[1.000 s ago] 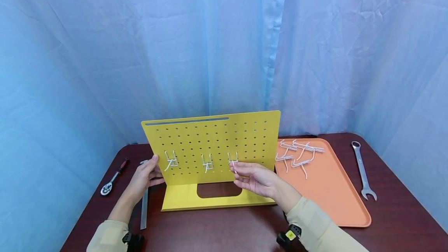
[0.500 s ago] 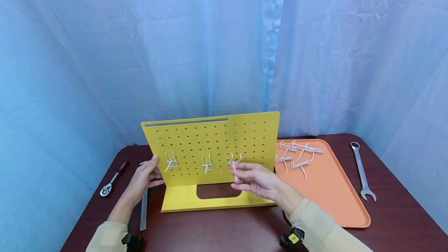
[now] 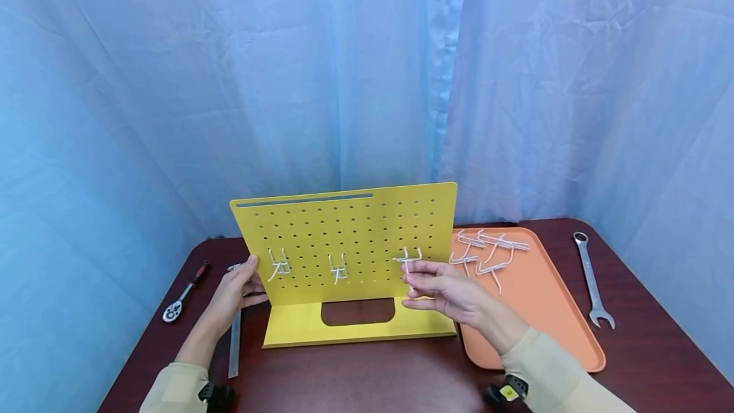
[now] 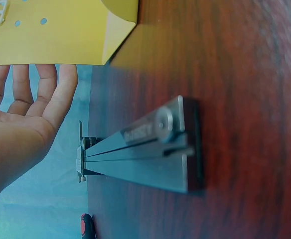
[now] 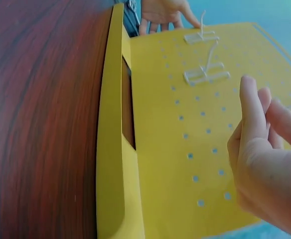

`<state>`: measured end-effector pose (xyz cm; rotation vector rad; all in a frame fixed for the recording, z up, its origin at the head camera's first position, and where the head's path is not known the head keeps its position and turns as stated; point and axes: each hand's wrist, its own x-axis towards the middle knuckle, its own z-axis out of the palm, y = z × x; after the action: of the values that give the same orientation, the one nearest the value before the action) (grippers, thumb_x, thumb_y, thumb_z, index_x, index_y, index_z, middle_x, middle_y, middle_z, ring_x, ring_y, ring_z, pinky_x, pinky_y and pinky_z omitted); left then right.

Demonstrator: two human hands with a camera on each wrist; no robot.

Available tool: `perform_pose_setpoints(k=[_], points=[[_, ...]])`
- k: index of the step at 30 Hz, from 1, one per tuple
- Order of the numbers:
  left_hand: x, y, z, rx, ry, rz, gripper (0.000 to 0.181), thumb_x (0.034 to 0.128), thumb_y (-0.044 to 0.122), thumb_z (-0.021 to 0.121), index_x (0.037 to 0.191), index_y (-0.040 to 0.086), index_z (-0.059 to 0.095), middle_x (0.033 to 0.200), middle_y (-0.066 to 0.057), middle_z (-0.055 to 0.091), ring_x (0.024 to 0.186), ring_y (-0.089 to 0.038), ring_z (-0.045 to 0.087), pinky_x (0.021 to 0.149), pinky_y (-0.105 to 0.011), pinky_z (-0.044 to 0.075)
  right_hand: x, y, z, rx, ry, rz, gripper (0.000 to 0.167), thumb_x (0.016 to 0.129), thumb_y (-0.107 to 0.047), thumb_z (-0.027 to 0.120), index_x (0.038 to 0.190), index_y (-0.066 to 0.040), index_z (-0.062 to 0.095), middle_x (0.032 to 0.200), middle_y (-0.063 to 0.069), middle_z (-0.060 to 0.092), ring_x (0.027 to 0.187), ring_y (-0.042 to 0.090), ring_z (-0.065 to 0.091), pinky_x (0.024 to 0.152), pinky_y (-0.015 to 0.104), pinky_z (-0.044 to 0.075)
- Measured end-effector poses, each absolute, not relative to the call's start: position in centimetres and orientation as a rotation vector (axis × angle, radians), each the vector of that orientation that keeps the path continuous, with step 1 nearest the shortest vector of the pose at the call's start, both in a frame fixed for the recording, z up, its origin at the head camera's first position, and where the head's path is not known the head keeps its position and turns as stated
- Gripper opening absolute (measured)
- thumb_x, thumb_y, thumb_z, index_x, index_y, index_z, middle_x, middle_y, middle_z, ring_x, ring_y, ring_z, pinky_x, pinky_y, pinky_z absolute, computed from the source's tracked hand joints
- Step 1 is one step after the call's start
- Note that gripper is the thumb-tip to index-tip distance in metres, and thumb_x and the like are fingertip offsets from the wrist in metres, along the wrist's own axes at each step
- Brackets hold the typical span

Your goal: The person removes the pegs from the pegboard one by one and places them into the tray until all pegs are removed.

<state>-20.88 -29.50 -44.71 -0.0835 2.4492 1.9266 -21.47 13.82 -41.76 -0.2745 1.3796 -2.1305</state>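
A yellow pegboard (image 3: 309, 244) stands on its folded base. My left hand (image 3: 232, 292) grips its left edge, thumb at the front and fingers behind; in the left wrist view the fingers (image 4: 48, 92) pass behind the board. Two white wire hooks, a left one (image 3: 280, 264) and a middle one (image 3: 338, 271), are on the board. My right hand (image 3: 444, 289) pinches another white wire hook (image 3: 406, 260) in front of the board's right part, prongs upward. Whether its prongs touch the board cannot be told. In the right wrist view my right hand (image 5: 267, 144) mostly hides this hook.
An orange tray (image 3: 539, 311) at the right holds several white hooks (image 3: 493, 253). Beyond it lies a combination wrench (image 3: 594, 282). A ratchet (image 3: 182, 295) lies far left. A steel measuring tool, seemingly a caliper (image 4: 140, 149), lies beside my left forearm. Curtains hang behind the table.
My right hand has drawn the hook back from its spot right of the middle hook and carried it rightward along the board. My left hand has stayed at the left edge.
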Motion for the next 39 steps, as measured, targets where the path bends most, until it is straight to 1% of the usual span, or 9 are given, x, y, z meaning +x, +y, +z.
perform_pose_setpoints(k=[4,8,11,16,20,24,29,33,39], points=[[-20.9,-29.6,-44.8,-0.085,2.44,1.936,0.065,0.104,0.061,0.041,0.12,0.001,0.058,0.108,-0.019,0.062,0.097,-0.029,0.067,0.085,-0.041,0.059,-21.6,15.6,-41.7,-0.309,1.375,-2.138,0.019,0.102,-0.001,0.058,0.12,-0.004,0.062,0.11,0.005,0.064,0.086,0.016,0.066,0.095,0.049,0.054],[-21.0,-29.5,-44.8,-0.078,2.425,1.948,0.063,0.1044,0.06,0.041,0.116,0.0,0.058,0.107,-0.019,0.064,0.096,-0.029,0.068,0.085,-0.041,0.059,-21.6,17.7,-41.4,-0.356,1.428,-2.129,0.021,0.103,-0.002,0.057,0.123,-0.004,0.062,0.109,0.003,0.066,0.088,0.016,0.068,0.091,0.044,0.057],[-20.9,-29.5,-44.8,-0.066,2.422,1.955,0.063,0.1047,0.059,0.041,0.115,0.0,0.058,0.107,-0.019,0.064,0.096,-0.029,0.069,0.085,-0.042,0.059,-21.7,19.5,-41.3,-0.398,1.474,-2.123,0.022,0.103,-0.002,0.056,0.124,-0.005,0.064,0.107,0.003,0.068,0.089,0.016,0.068,0.089,0.043,0.057],[-20.9,-29.5,-44.9,-0.065,2.432,1.951,0.062,0.105,0.059,0.041,0.118,0.0,0.059,0.107,-0.019,0.064,0.096,-0.029,0.069,0.086,-0.042,0.059,-22.0,22.6,-41.2,-0.423,1.53,-2.151,0.024,0.105,0.001,0.052,0.115,-0.012,0.069,0.109,0.003,0.07,0.095,0.017,0.07,0.092,0.044,0.056],[-20.9,-29.5,-45.0,-0.063,2.434,1.955,0.063,0.1047,0.059,0.041,0.12,0.001,0.059,0.107,-0.019,0.063,0.097,-0.029,0.068,0.086,-0.043,0.059,-21.9,25.2,-41.0,-0.336,1.604,-2.165,0.022,0.105,-0.003,0.053,0.112,-0.016,0.07,0.111,0.0,0.071,0.096,0.015,0.068,0.088,0.038,0.058],[-20.9,-29.6,-44.9,-0.066,2.441,1.957,0.063,0.1042,0.06,0.042,0.121,0.002,0.059,0.108,-0.018,0.064,0.097,-0.031,0.068,0.086,-0.043,0.059,-22.0,27.7,-41.2,-0.265,1.627,-2.193,0.023,0.105,-0.004,0.053,0.115,-0.017,0.069,0.109,-0.001,0.071,0.095,0.014,0.068,0.084,0.033,0.058],[-21.0,-29.6,-45.0,-0.062,2.445,1.944,0.064,0.1045,0.06,0.041,0.121,0.001,0.059,0.108,-0.019,0.064,0.098,-0.032,0.068,0.086,-0.043,0.059,-22.3,30.2,-42.0,-0.256,1.593,-2.253,0.026,0.106,0.0,0.05,0.113,-0.015,0.07,0.106,0.0,0.072,0.091,0.013,0.067,0.081,0.031,0.058],[-21.1,-29.7,-44.9,-0.057,2.446,1.943,0.064,0.1045,0.06,0.041,0.12,0.0,0.059,0.107,-0.019,0.065,0.097,-0.031,0.069,0.086,-0.043,0.059,-22.8,31.6,-42.6,-0.238,1.628,-2.263,0.026,0.105,0.001,0.051,0.113,-0.014,0.071,0.106,-0.001,0.074,0.089,0.012,0.068,0.079,0.03,0.058],[-21.1,-29.7,-45.1,-0.057,2.433,1.955,0.064,0.1042,0.06,0.042,0.117,0.0,0.059,0.106,-0.018,0.066,0.096,-0.03,0.069,0.085,-0.041,0.059,-23.7,33.1,-43.5,-0.118,1.82,-2.181,0.024,0.104,-0.003,0.057,0.109,-0.021,0.072,0.103,-0.004,0.075,0.089,0.011,0.071,0.076,0.03,0.059]])
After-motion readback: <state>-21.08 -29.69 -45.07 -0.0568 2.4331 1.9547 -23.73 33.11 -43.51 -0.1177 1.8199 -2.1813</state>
